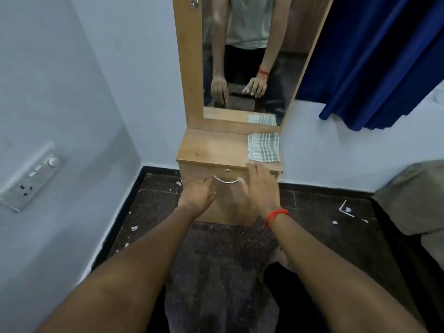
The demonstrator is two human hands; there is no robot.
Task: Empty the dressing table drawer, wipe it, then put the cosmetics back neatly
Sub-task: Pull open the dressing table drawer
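Your left hand (198,194) and right hand (260,188), fingers loose and empty, flank the drawer handle (225,180), ready to pull; the cloth (263,147) waits on top.

The drawer (201,172) of my light-wood dressing table (211,147) sat shut before me, its curved silver handle (225,180) just below a small round keyhole (228,170), while the folded green-and-white striped cloth (263,150) lay flat on the right of the table's top.
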